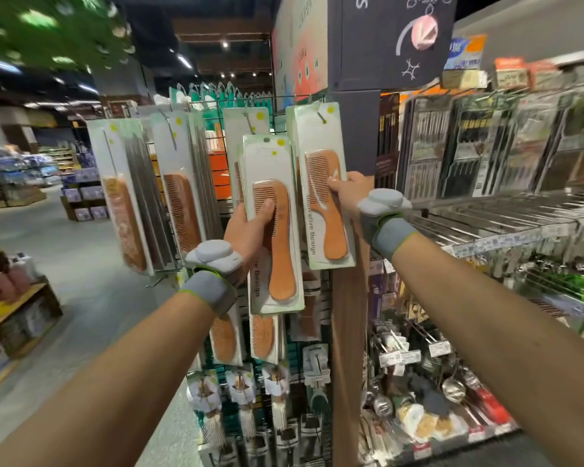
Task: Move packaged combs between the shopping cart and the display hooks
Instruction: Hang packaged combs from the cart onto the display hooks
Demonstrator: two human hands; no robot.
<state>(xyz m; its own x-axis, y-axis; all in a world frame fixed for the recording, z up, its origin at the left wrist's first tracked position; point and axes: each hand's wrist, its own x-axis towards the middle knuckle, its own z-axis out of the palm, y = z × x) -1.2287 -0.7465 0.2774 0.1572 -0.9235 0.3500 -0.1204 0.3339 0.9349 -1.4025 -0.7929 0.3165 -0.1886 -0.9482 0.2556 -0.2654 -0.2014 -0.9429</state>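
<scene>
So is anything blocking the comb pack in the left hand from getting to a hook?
Nothing visible does. The left hand holds the comb pack just below a hook with packs already hanging; the right hand grips the neighbouring pack beside it.

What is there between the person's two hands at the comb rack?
Two packaged wooden combs, seen in the head view: the left hand grips the left pack, and the right hand holds the right pack, which hangs on a display hook.
</scene>
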